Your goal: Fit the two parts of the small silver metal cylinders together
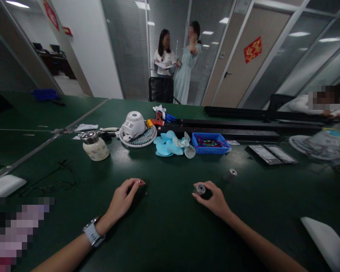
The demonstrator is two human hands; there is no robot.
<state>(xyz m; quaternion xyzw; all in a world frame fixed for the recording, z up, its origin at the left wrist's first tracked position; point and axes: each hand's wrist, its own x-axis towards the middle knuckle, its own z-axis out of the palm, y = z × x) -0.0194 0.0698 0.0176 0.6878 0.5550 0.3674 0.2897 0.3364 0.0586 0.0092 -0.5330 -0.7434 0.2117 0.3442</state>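
Observation:
My right hand [214, 200] grips a small silvery metal cylinder [200, 189] between thumb and fingers, with its round end facing up. A second, similar metal cylinder [230, 174] stands on the green table just beyond that hand. My left hand [124, 197], with a watch [94, 232] on its wrist, rests at the table with thumb and fingertips pressed together. Whatever they may pinch is too small to make out. Close to those fingertips lies a tiny ring-like part [146, 193].
Beyond my hands are a cream jar [95, 147], a white fan body [134, 126], blue fan blades [167, 144], a blue tray of wired parts [211, 147] and long black rails [229, 132]. Eyeglasses [56, 185] lie left. Two people stand behind the table; another sits right.

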